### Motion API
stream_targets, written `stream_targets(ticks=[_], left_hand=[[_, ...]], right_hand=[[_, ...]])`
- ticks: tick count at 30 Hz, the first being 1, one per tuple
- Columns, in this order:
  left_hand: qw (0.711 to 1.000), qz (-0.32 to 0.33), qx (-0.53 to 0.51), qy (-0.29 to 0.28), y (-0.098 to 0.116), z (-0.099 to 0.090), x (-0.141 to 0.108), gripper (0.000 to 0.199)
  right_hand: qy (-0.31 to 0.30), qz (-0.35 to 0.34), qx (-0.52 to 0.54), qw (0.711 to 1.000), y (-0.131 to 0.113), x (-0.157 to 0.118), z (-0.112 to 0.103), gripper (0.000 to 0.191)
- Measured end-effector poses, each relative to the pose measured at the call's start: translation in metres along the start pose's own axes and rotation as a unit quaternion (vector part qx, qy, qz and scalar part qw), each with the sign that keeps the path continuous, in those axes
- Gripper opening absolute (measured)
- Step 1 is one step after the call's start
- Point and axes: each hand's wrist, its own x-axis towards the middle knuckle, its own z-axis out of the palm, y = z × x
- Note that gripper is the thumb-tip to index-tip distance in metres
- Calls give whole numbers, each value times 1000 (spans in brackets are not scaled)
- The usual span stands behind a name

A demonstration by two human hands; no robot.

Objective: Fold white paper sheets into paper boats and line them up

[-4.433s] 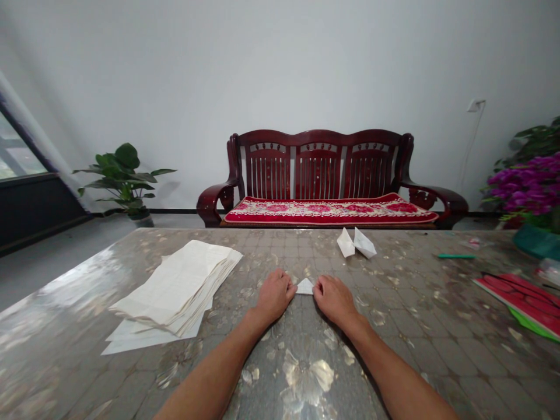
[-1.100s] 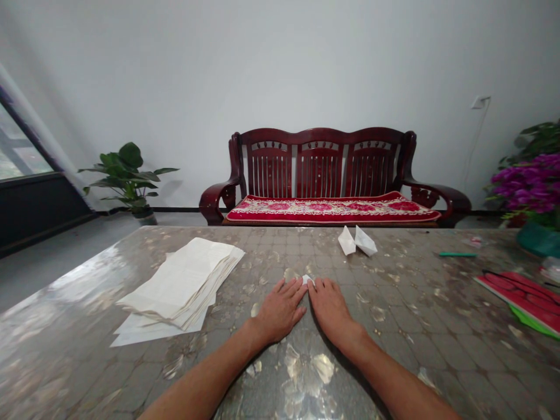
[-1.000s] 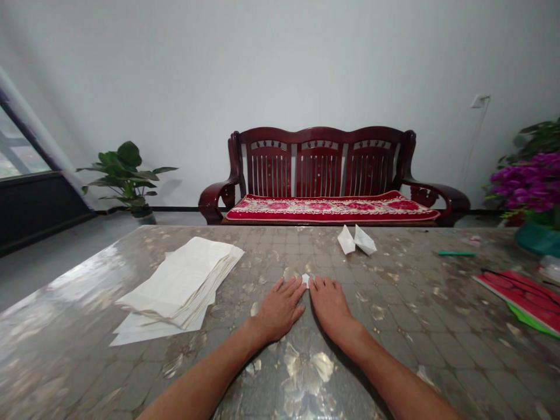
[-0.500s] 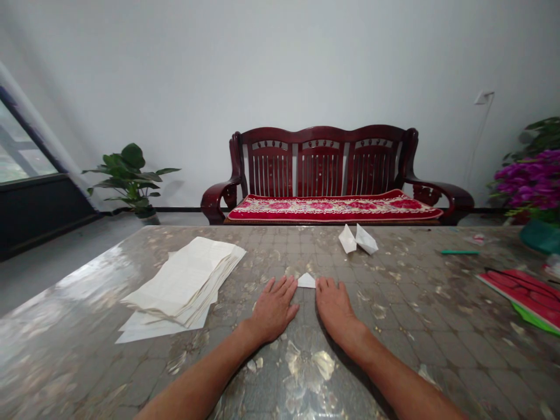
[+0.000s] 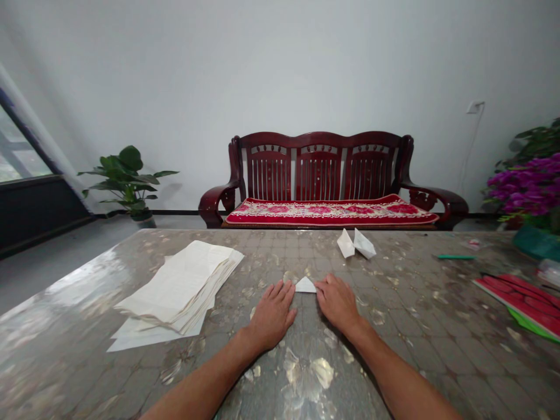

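A small white folded paper (image 5: 305, 286), triangular in outline, lies on the patterned tabletop (image 5: 271, 385) between my hands. My left hand (image 5: 275, 312) rests flat with its fingers stretched out, the fingertips at the paper's left corner. At the right corner, my right hand (image 5: 336, 300) has its fingers bent in and closed on the paper's edge; its thumb is mostly hidden. Beyond the hands, two folded paper boats (image 5: 364, 245) stand side by side near the far edge. To the left lies a stack of loose paper sheets (image 5: 179, 280).
A green pen (image 5: 455, 257) lies at the right, behind glasses on a red book (image 5: 520, 300). Purple flowers (image 5: 525, 184) in a teal pot stand at the right edge. Past the table are a wooden bench (image 5: 319, 175) and a potted plant (image 5: 131, 181).
My right hand's fingers have bent inward at the paper's right corner, where they lay straighter before. My left hand stays flat. The whole view has shifted slightly.
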Motion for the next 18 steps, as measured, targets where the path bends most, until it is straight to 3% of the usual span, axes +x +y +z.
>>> stream_targets(ticks=[4, 12, 18], left_hand=[[1000, -5, -16, -10, 0, -1, 0, 51], [994, -44, -99, -13, -4, -6, 3, 58], [989, -43, -143, 1, -4, -10, 3, 55]], right_hand=[[22, 46, 74, 996, 2, 8, 9, 23], [55, 23, 144, 988, 1, 7, 16, 8], [74, -4, 196, 978, 2, 2, 14, 31]])
